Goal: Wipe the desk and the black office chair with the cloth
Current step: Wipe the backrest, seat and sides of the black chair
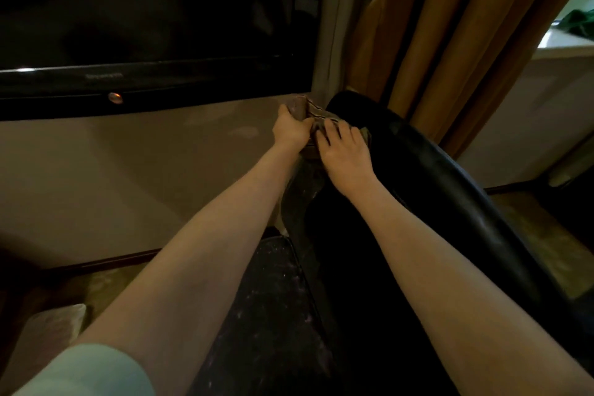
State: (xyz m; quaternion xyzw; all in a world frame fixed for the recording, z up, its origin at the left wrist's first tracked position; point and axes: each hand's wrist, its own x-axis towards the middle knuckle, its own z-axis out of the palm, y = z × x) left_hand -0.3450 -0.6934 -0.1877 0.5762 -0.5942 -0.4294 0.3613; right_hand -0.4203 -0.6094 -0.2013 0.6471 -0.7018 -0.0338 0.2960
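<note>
1. The cloth (308, 109) lies on the chair's (450, 190) top edge, toward 12 o'clock from mid-view.
2. The left hand (291, 131) grips a bunch of it. The right hand (345, 153) presses it down with spread fingers.
3. The chair wipe looks to be under way, and pale specks (276, 283) at 6 o'clock remain.
4. I cannot tell the desk's state.

The scene is taken by a single wide-angle camera worn on the head, held close above the black office chair (450, 186) and aimed forward and down, so that the chair is framed at lower right, a dark screen (144, 26) to its left and curtains (450, 26) behind it.
</note>
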